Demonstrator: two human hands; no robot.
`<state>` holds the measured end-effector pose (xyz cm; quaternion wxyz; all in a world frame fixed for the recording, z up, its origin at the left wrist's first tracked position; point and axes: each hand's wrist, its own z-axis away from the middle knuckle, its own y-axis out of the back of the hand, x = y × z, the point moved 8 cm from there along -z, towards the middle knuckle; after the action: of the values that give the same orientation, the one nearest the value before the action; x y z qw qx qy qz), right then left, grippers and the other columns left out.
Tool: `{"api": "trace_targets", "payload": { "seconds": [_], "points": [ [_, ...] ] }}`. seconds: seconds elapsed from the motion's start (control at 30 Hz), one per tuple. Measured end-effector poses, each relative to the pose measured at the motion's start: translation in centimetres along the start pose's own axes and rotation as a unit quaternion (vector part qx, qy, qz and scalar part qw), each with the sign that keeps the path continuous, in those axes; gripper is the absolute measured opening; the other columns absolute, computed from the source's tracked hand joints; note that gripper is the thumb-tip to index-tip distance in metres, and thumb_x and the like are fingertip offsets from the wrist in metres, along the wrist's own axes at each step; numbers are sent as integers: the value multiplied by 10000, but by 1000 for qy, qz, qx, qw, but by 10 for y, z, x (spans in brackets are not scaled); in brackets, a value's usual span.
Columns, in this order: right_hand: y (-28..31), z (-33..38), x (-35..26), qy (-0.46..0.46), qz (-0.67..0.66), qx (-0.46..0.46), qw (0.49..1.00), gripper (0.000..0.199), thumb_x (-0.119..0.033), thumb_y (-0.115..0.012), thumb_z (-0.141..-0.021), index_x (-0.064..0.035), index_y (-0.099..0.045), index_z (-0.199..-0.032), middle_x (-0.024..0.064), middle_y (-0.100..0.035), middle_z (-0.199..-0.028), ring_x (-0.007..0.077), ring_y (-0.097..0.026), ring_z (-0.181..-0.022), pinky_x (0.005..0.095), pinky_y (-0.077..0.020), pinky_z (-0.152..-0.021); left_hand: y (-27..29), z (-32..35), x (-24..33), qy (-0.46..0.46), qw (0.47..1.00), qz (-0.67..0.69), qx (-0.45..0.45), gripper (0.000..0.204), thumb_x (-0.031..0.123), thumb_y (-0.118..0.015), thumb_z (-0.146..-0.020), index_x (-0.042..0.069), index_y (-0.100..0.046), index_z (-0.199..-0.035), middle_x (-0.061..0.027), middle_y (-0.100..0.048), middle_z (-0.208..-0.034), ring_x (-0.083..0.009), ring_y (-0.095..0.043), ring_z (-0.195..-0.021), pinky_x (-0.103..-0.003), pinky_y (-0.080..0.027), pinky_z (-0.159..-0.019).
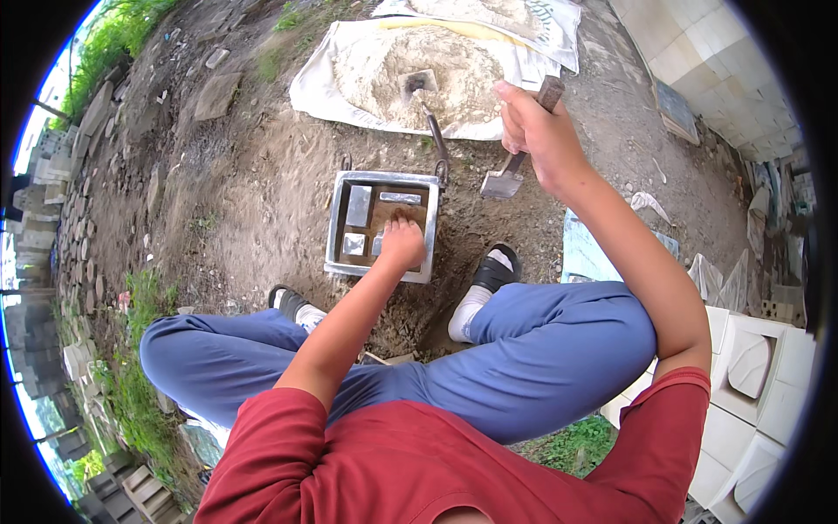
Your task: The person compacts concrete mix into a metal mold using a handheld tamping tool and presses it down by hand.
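Note:
A square metal mould box [333, 225] with a pale rim rests on the dirt between my feet. In it lie several grey rectangular metal blocks [358, 207], with brown dust on the floor around them. My left hand [402, 243] reaches down into its right half, fingers extended toward the dusty floor beside a block; the fingertips are partly hidden. Raised to the right of the box, my right hand [537, 131] is closed round the handle of a flat-bladed scraper [503, 182], its blade pointing down.
Beyond the box, white sacks [312, 87] are spread under pale powder [371, 70]. A trowel [434, 131] stretches from the powder to the box's far right corner. White moulded blocks [729, 437] stand at lower right, a pale wall [711, 65] at upper right. Stones [218, 96] lie left.

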<state>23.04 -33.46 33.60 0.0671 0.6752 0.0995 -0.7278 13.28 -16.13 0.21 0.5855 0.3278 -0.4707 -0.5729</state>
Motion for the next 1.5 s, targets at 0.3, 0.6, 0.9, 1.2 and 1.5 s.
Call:
{"api": "trace_targets", "payload": {
  "seconds": [0.3,0.6,0.9,1.2,1.5],
  "points": [
    [-10,-2,-2,-16,-16,1,1000,528,-283,-625,-1036,-184,-343,-600,-43,-345,-525,110,-321,-502,311,-332,-544,0,5,-6,-75,992,-1,102,395,146,-507,-936,-61,-632,-1248,-294,-651,-1309,-441,-619,-1243,-526,-483,-1082],
    [-5,-5,-8,-4,-14,25,1000,516,-276,-604,-1040,-187,-325,-614,-36,-304,-518,121,-287,-484,332,-333,-534,7,11,12,-97,993,20,64,298,183,-539,-925,5,-713,-1088,-223,-722,-1156,-369,-692,-1087,-466,-555,-942],
    [-37,-20,-16,10,-19,14,1000,541,-271,-599,-1039,-190,-287,-605,-40,-276,-517,119,-249,-481,330,-325,-535,-2,8,3,-63,997,-5,-43,397,248,-518,-979,42,-741,-1235,-177,-716,-1291,-323,-645,-1261,-477,-463,-1091],
    [-48,-22,-19,12,-15,-24,1000,562,-292,-551,-1074,-194,-273,-596,-40,-259,-524,124,-263,-494,337,-339,-579,15,12,-15,-10,996,40,-75,514,370,-504,-965,6,-720,-1255,-218,-689,-1341,-337,-651,-1256,-440,-464,-1108],
    [-35,-27,-15,-2,-20,16,1000,548,-292,-559,-1070,-191,-291,-603,-41,-275,-526,121,-272,-495,335,-345,-583,10,9,-14,-3,996,26,-86,467,335,-507,-959,56,-778,-1217,-203,-711,-1325,-324,-655,-1277,-444,-413,-1163]
  ]
}}
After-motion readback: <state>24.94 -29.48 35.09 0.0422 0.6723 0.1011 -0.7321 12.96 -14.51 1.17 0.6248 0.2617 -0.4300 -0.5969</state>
